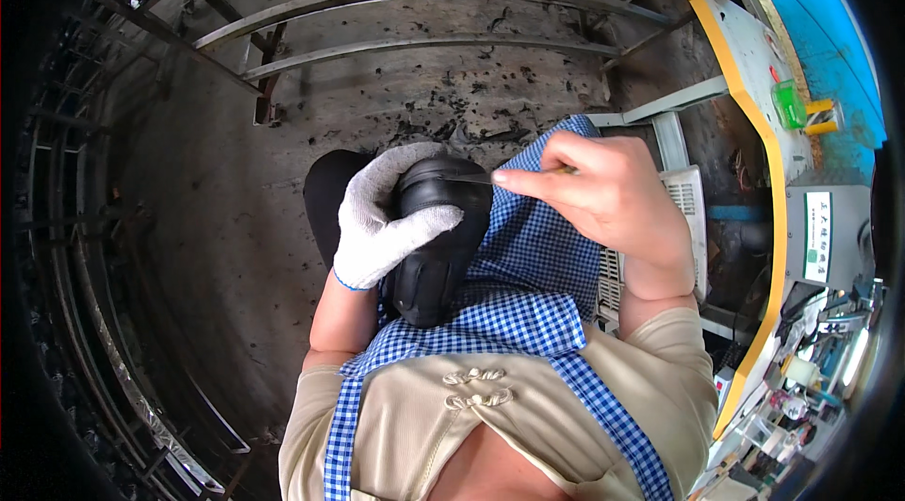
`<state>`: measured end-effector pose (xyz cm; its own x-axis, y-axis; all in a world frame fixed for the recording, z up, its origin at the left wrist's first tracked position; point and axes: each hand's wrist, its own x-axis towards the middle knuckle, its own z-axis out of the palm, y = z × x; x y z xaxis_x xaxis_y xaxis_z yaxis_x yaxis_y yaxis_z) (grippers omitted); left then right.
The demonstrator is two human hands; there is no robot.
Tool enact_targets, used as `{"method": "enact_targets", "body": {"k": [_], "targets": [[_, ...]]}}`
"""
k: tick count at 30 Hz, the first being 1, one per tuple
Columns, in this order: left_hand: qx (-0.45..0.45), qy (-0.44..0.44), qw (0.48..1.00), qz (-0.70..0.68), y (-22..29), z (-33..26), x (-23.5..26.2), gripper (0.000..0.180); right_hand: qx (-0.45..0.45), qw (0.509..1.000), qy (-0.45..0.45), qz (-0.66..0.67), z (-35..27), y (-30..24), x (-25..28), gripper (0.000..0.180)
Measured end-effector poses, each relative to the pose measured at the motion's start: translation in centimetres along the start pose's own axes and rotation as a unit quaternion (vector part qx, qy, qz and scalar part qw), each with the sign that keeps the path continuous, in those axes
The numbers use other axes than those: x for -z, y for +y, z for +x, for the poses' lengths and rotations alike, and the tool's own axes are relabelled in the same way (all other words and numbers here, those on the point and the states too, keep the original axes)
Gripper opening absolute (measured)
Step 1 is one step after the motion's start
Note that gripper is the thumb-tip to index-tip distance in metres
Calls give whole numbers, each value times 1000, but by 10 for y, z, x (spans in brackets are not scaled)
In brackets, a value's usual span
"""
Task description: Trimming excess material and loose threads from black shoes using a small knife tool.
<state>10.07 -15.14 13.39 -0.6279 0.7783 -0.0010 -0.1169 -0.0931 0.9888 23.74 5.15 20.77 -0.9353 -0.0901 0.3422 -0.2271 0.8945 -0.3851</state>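
My left hand (382, 218), in a white knit glove, is wrapped round the toe end of a black shoe (426, 265). The shoe lies over my lap with its other end toward my body, against a blue-and-white checked apron (542, 246). Bare and closed, my right hand (608, 185) pinches a slim tool with a thin, pointed dark blade (469, 180). This blade lies along the rounded end of the shoe, close to my gloved thumb and fingers. Most of the tool's handle is hidden in my right fist.
On the right stands a white table with a yellow edge (768, 190), holding a green container (788, 105) and a grey machine box (830, 228). Below it sits a white plastic basket (690, 209). Metal rails (424, 1) cross ahead; black scraps (462, 105) litter the floor. Racks stand at left.
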Motion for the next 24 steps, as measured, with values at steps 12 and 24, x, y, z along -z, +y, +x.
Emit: {"method": "enact_targets", "body": {"k": [12, 24], "targets": [[-4, -1, 1000, 14, -4, 3, 2, 65, -9, 1000, -7, 4, -6, 8, 5, 35], [-12, -13, 1000, 24, -1, 3, 1, 64, -7, 999, 13, 29, -9, 10, 2, 33]]}}
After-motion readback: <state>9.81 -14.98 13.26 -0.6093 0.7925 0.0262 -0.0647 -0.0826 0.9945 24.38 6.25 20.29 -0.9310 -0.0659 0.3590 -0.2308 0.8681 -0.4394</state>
